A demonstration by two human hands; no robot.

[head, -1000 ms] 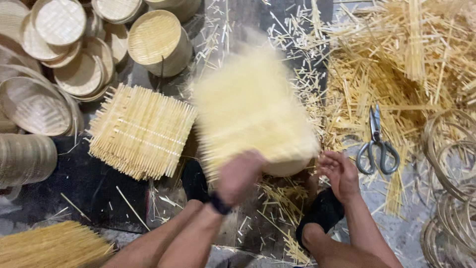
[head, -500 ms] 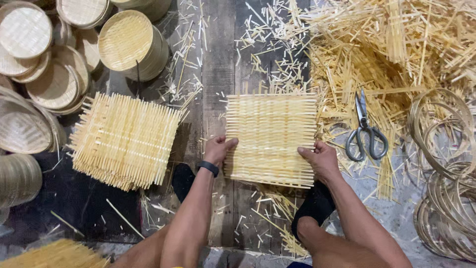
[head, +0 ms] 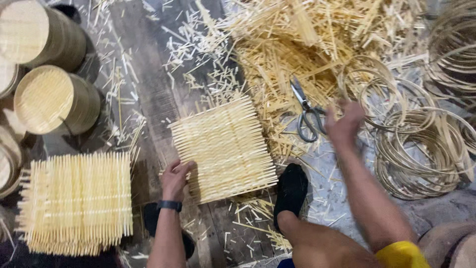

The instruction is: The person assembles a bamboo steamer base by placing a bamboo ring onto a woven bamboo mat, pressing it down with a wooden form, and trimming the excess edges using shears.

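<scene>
A square woven bamboo mat (head: 225,147) lies flat on the dark wooden floor in front of me. My left hand (head: 174,178) rests on its near left edge, fingers on the slats. My right hand (head: 345,123) is stretched out to the right, blurred, hovering between the grey scissors (head: 307,113) and a pile of thin bamboo rings (head: 421,151). It holds nothing that I can see. My foot in a black shoe (head: 291,189) sits just below the mat's right corner.
A stack of similar woven mats (head: 77,201) lies at the lower left. Round bamboo steamer baskets (head: 54,101) stand at the upper left. Loose bamboo strips (head: 302,44) cover the floor at the top. More rings (head: 453,47) pile at the far right.
The mat was swung down and laid flat, held by both hands. Now my right hand has left the mat and moved right toward the scissors and rings. The view has shifted right.
</scene>
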